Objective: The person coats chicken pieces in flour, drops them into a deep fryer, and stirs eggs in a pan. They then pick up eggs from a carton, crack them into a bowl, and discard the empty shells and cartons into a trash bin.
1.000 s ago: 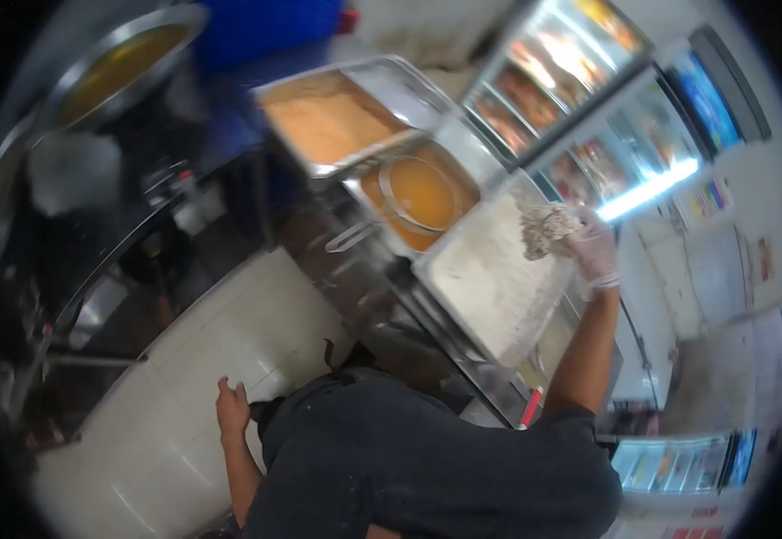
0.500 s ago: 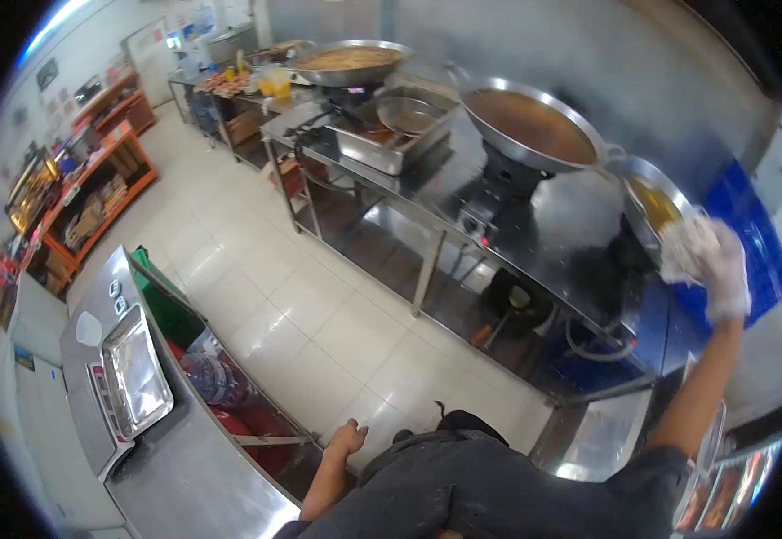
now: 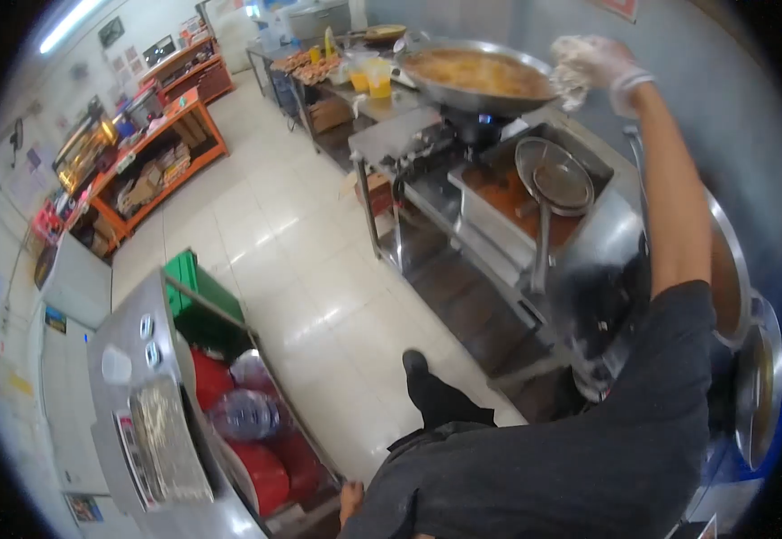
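Observation:
My right hand (image 3: 614, 67), in a clear plastic glove, grips a crumpled whitish cloth (image 3: 573, 72). It is raised near the right rim of a large wok (image 3: 481, 90) of bubbling yellow-orange oil. Low by my body, my left hand (image 3: 351, 499) is partly hidden by my shirt; its fingers look curled in, with nothing seen in them. Beneath my right forearm, a metal strainer (image 3: 564, 184) with a long handle rests on a steel basin (image 3: 499, 216) holding reddish-brown liquid.
More woks (image 3: 755, 395) stand on the right behind my arm. A metal tray (image 3: 171, 440) sits on the left steel counter (image 3: 108, 323), above a green bin (image 3: 198, 292) and red containers (image 3: 265, 472). Tiled floor (image 3: 319, 314) runs between the counters toward an orange shelf (image 3: 162, 171).
I have moved forward along the stoves. My right hand has gone from beside the rightmost pan to the farther wok, still gripping the cloth. My left hand shows less now.

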Demonstrator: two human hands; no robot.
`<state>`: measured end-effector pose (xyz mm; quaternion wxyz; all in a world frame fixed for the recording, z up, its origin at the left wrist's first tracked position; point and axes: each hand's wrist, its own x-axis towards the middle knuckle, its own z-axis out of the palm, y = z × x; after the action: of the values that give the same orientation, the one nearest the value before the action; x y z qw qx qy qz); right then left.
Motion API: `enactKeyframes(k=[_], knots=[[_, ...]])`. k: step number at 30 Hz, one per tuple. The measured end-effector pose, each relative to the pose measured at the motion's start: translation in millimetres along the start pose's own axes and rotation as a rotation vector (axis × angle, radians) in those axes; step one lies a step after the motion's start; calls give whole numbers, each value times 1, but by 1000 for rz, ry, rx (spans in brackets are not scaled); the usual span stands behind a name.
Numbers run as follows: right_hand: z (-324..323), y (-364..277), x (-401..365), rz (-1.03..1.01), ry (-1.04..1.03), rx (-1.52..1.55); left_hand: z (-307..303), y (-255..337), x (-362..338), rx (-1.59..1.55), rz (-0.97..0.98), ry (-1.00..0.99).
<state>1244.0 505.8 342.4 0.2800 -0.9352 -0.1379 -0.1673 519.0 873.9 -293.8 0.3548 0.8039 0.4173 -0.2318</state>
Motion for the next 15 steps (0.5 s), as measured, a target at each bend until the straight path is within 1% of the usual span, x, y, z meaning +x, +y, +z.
enactKeyframes(k=[1,2,3,4,6,8,9,11,12,14,15], knots=[[25,6,41,17,-1,0,-15,18,13,28,36,9],[56,16,72,51,-117,195,-34,23,10,65,56,6],[73,11,103,68,-214,387,-46,37,18,85,93,12],[85,5,132,60,-211,378,-50,58,32,87,136,26],[114,-12,150,181,-194,-38,-66,93,51,99,210,63],[151,17,189,329,-282,171,-85,118,67,126,282,103],[165,27,199,335,-280,176,-93,120,74,146,320,119],[185,49,219,284,-266,-226,-107,125,89,189,400,146],[188,59,229,295,-259,-224,-114,124,97,211,445,160],[185,77,252,248,-302,-467,-129,121,114,257,541,187],[167,71,256,343,-264,-202,-137,118,123,280,591,199]])
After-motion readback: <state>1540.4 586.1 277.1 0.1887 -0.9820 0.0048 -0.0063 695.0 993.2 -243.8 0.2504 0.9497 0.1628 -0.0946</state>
